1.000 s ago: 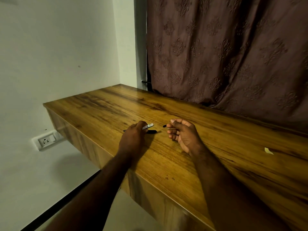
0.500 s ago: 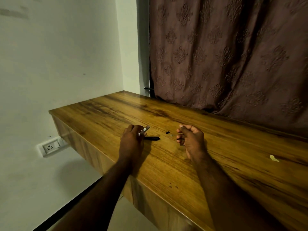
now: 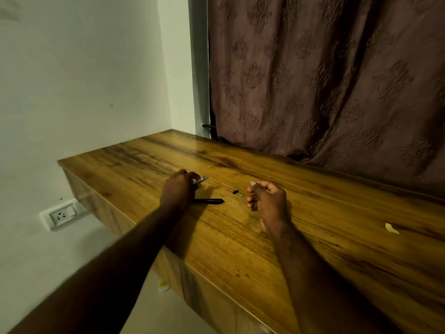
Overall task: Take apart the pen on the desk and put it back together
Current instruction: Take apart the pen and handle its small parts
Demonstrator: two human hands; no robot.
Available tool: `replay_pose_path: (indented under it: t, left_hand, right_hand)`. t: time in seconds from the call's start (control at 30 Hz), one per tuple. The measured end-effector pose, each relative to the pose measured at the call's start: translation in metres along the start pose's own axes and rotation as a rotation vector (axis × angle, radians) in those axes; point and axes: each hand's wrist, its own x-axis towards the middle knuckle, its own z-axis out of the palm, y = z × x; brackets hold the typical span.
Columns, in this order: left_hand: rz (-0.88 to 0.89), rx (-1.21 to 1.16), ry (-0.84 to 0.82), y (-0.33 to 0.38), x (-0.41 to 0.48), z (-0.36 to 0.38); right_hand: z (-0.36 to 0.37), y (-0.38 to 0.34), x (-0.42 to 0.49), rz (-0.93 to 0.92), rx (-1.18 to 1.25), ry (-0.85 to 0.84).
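desk (image 3: 313, 237): wooden top, glossy, dark streaky grain, long rectangular slab with a straight front edge; both forearms are lying across it.
left hand (image 3: 179, 191): resting on the desk, fingers curled and pinching a slim silvery pen piece (image 3: 201, 180); the piece is sticking out past the fingertips, tilted up to the right. Grip narrow, closed on it.
pen barrel (image 3: 209, 201): black, thin, cylindrical, lying flat on the desk just right of the left hand; its left end is hiding behind the hand.
small black part (image 3: 235, 191): short dark cylinder, lying loose on the desk between the two hands.
tiny pale part (image 3: 241, 195): just beside the black part, too small to tell its shape.
right hand (image 3: 267, 201): lying on its side on the desk, fingers loosely curled inward; cannot tell whether it is holding anything.
curtain (image 3: 325, 80): brownish fabric, embossed floral motifs, hanging in folds behind the desk, hem touching the back edge.
wall (image 3: 84, 80): plain, pale, matte.
socket (image 3: 61, 215): white wall plate below desk level, at left.
paper scrap (image 3: 391, 229): pale yellowish, irregular, well apart on the right of the desk.
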Motion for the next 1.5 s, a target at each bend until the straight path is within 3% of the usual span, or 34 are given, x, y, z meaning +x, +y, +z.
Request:
replay_pose_path:
  t: [0.3, 0.57, 1.03, 1.5]
  left_hand:
    - [0.144, -0.003, 0.001, 0.034, -0.038, 0.014]
    - [0.070, 0.079, -0.015, 0.030, -0.040, 0.015]
    - [0.045, 0.097, -0.037, 0.031, -0.040, 0.013]
    - [0.066, 0.060, -0.025, 0.031, -0.041, 0.012]
  right_hand:
    - [-0.005, 0.001, 0.014, -0.060, -0.095, 0.180]
    - [-0.005, 0.000, 0.015, -0.249, -0.620, 0.203]
    - [0.003, -0.002, -0.005, -0.344, -1.267, 0.129]
    - [0.006, 0.001, -0.002, -0.319, -1.380, 0.082]
